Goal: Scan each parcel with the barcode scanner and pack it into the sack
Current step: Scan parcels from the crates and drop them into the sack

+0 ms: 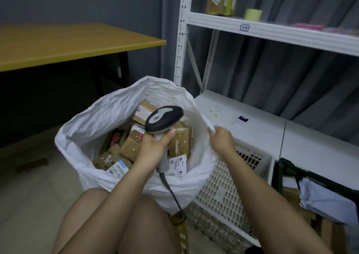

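Our left hand (155,143) grips the barcode scanner (164,120) over the parcel-filled sack (108,106); our right hand (221,140) pinches its rim.

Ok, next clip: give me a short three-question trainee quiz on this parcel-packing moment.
1. True or false: the left hand holds the barcode scanner over the sack.
2. What does the right hand pinch? A) a parcel B) the sack's rim C) the cable
3. Fill in: right of the sack stands a white perforated ____.

Key: 1 true; 2 B; 3 crate.
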The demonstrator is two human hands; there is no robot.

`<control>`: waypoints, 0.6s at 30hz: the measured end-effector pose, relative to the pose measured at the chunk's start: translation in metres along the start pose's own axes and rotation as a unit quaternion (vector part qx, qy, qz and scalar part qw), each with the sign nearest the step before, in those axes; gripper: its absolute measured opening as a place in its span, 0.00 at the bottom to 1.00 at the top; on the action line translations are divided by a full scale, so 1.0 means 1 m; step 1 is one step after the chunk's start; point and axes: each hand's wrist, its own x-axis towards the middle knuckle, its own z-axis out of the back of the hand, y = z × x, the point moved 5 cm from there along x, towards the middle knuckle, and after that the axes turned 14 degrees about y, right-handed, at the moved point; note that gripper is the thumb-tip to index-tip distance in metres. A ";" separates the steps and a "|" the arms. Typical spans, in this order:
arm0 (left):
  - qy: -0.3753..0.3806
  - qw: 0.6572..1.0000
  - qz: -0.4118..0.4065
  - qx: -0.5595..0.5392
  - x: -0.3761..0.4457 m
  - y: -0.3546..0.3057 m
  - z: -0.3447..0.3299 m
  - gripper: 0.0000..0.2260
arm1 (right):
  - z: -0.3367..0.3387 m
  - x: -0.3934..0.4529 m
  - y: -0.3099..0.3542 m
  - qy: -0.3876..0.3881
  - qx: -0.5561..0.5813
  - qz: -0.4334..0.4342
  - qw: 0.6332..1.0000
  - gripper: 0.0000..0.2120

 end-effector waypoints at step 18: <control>0.039 0.999 -0.016 -0.031 -0.004 -0.010 -0.036 0.17 | 0.033 -0.047 -0.021 0.095 0.098 0.010 0.991 0.14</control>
